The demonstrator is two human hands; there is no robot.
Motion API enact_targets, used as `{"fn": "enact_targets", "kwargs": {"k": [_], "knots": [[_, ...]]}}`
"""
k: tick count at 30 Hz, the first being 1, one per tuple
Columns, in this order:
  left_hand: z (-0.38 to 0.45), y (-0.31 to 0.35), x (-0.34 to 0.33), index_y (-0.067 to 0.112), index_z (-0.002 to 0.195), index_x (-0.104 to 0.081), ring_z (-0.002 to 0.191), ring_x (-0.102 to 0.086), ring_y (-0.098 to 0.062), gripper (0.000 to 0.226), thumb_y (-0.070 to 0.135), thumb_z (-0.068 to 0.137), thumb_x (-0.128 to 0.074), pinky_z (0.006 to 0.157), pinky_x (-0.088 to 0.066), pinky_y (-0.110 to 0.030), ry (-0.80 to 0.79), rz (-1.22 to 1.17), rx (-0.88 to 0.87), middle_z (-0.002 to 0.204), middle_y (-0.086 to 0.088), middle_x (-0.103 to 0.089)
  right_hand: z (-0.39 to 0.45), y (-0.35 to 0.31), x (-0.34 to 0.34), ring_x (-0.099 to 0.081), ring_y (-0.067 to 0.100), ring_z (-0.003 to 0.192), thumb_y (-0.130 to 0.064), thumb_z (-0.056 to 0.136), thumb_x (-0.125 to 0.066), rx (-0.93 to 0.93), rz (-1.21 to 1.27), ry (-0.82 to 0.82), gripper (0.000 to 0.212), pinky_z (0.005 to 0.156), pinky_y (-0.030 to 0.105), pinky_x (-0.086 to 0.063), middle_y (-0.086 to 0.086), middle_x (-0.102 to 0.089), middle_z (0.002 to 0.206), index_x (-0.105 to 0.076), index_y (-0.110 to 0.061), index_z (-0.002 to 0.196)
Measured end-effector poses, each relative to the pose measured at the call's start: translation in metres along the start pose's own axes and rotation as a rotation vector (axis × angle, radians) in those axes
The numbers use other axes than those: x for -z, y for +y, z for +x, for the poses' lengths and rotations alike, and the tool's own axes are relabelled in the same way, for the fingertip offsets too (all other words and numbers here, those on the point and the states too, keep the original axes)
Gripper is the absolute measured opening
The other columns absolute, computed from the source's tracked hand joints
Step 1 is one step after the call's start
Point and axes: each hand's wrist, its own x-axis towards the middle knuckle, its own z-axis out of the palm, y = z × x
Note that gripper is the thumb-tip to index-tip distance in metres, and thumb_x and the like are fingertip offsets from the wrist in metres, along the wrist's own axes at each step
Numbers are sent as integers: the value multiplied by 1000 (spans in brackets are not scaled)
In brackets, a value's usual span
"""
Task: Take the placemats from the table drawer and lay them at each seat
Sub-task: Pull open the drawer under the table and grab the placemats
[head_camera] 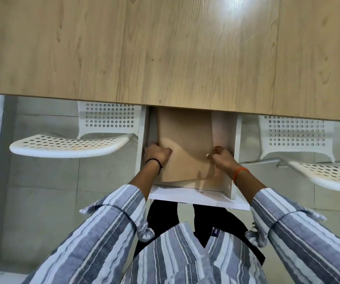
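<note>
Reaching into the pulled-out white drawer [195,196] under the wooden counter [165,48], the person holds the tan placemats [185,140] by both side edges. The left grip [157,154] curls round the left edge, thumb on top; the right grip [222,157] pinches the right edge likewise. The placemats lie between the two grips, inside the drawer. White perforated chairs [72,143] stand out to either side of the grips.
</note>
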Motion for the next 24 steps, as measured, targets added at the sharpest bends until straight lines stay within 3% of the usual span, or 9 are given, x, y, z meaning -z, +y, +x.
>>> {"fn": "enact_targets", "kwargs": {"k": [2, 5, 7, 9, 12, 14, 17, 19, 24], "knots": [[7, -2, 5, 9, 128, -51, 112, -60, -28, 70, 37, 71, -80, 97, -50, -35, -87, -139, 43, 126, -8, -60, -2, -2, 3, -58, 30, 111, -24, 90, -63, -33, 5, -45, 40, 100, 38, -48, 12, -62, 124, -58, -8, 126], [16, -5, 13, 7, 126, -54, 108, -62, -24, 79, 38, 61, -86, 94, -52, -37, -195, -216, 43, 123, -7, -63, 10, 7, 3, -55, 33, 119, -48, 76, -67, -60, -62, -96, 70, 107, 44, -45, 12, -55, 135, -53, -12, 134], [12, -2, 19, 6, 119, -58, 96, -63, -21, 52, 21, 74, -82, 80, -54, -31, -272, -302, 44, 113, -8, -67, 23, 15, 1, -54, 35, 119, -56, 68, -65, -79, -120, -104, 81, 106, 45, -46, 15, -52, 137, -52, -11, 134], [7, 1, 26, 5, 115, -59, 86, -63, -18, 37, 10, 82, -74, 71, -53, -28, -376, -332, 70, 102, -8, -67, 6, -1, 2, -52, 35, 121, -48, 80, -67, -93, -123, -90, 70, 104, 40, -45, 16, -51, 137, -50, -7, 135], [-3, 5, 40, 3, 124, -54, 94, -62, -21, 46, 7, 82, -72, 74, -53, -28, -520, -354, 85, 106, -8, -65, -2, -7, 3, -58, 26, 100, -32, 93, -63, -84, -64, -63, 51, 82, 29, -45, 14, -58, 123, -52, -2, 132], [-10, 8, 51, 3, 128, -50, 107, -60, -26, 50, 8, 82, -71, 83, -53, -31, -560, -353, 76, 118, -12, -62, -6, -10, 7, -55, 20, 84, -35, 90, -67, -100, 14, -75, 54, 67, 29, -43, 13, -59, 111, -50, -2, 128], [-24, 12, 70, 6, 130, -49, 116, -59, -29, 57, 12, 79, -72, 95, -52, -36, -572, -340, 28, 126, -14, -61, -22, -18, 26, -54, 18, 77, -44, 73, -81, -210, 8, -351, 55, 68, 30, -44, 7, -59, 89, -59, -6, 107], [-36, 14, 84, 8, 127, -50, 117, -58, -29, 60, 17, 73, -75, 98, -48, -38, -591, -282, -10, 125, -13, -61, -32, -22, 38, -49, 13, 63, -38, 60, -85, -258, 13, -544, 45, 57, 25, -44, 4, -55, 74, -62, -9, 87], [-63, 18, 115, 5, 122, -55, 106, -59, -27, 74, 25, 55, -79, 101, -46, -39, -632, -226, -59, 116, -13, -61, -51, -32, 59, -67, 11, 53, -12, 78, -72, -258, 72, -863, 13, 50, 18, -56, 7, -69, 65, -68, -1, 82]]}}
